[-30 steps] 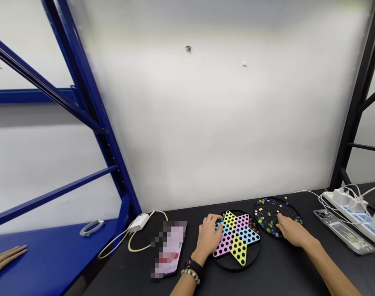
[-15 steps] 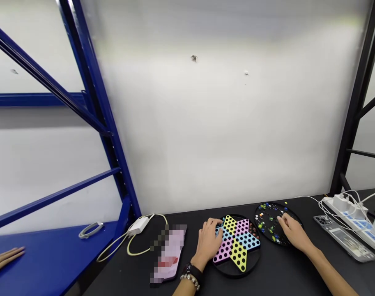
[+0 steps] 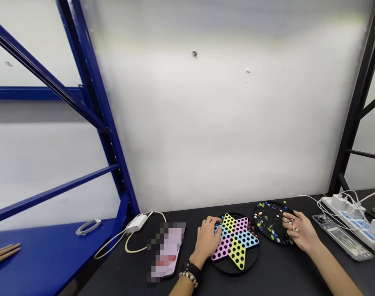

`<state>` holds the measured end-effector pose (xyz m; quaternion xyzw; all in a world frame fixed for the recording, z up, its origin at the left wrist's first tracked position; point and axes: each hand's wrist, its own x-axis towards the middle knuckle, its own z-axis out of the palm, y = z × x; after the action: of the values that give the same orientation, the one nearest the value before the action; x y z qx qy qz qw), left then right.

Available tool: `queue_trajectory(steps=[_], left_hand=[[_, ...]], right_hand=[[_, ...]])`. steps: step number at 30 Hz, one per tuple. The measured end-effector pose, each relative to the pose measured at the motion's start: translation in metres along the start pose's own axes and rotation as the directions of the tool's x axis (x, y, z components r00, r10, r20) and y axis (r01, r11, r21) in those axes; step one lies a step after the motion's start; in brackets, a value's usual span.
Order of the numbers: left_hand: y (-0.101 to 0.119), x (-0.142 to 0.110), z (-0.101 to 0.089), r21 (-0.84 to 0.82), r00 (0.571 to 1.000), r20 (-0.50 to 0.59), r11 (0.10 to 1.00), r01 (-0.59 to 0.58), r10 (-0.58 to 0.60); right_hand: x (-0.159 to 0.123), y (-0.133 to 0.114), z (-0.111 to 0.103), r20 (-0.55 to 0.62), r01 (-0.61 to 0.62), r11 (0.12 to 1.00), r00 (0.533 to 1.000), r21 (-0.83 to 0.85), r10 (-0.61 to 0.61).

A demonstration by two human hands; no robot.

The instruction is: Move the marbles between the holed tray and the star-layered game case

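Right hand had lifted off marble tray, pinching marbles at fingertips, just right of tray. Left hand rested open on checkers board, just left of tray.

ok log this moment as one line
left hand on star board | right hand holding marbles | beside round tray
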<state>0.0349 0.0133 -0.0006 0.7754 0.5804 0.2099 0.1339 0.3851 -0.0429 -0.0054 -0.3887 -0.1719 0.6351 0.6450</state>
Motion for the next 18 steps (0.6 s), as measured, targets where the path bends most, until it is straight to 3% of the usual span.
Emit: queue_trajectory(steps=[4,6,8,9,11,13,14,16,18], left_hand=[[-0.002,0.000,0.002,0.003,1.000,-0.001,1.000,-0.006,0.006],[-0.003,0.001,0.002,0.007,1.000,-0.001,1.000,-0.008,0.008],[-0.003,0.001,0.002,0.012,1.000,-0.002,1.000,-0.008,0.008],[-0.003,0.001,0.002,0.014,1.000,-0.002,1.000,-0.008,0.008],[-0.004,0.001,0.002,0.017,1.000,-0.002,1.000,-0.008,0.008],[-0.004,0.001,0.002,0.020,1.000,-0.002,1.000,-0.008,0.008],[-0.004,0.001,0.003,0.020,1.000,-0.002,1.000,-0.008,0.008],[-0.005,0.001,0.003,0.021,1.000,-0.002,1.000,-0.008,0.008],[-0.005,0.001,0.004,0.019,1.000,-0.001,1.000,-0.009,0.009]], right_hand=[[0.000,0.000,0.001,-0.001,-0.015,0.998,1.000,-0.059,0.015],[0.001,0.002,0.002,-0.006,0.037,0.970,0.999,-0.239,-0.039],[0.002,0.007,0.003,-0.017,0.118,0.844,0.989,-0.523,-0.149],[0.002,0.010,0.004,0.001,0.168,0.712,0.974,-0.681,-0.228],[-0.001,0.017,0.005,0.108,0.234,0.325,0.926,-0.916,-0.363],[-0.005,0.026,0.005,0.231,0.229,-0.054,0.890,-0.972,-0.393],[-0.007,0.031,0.005,0.270,0.212,-0.189,0.884,-0.959,-0.382],[-0.011,0.040,0.002,0.319,0.178,-0.373,0.877,-0.911,-0.359],[-0.012,0.048,-0.002,0.377,0.173,-0.495,0.858,-0.851,-0.348]])
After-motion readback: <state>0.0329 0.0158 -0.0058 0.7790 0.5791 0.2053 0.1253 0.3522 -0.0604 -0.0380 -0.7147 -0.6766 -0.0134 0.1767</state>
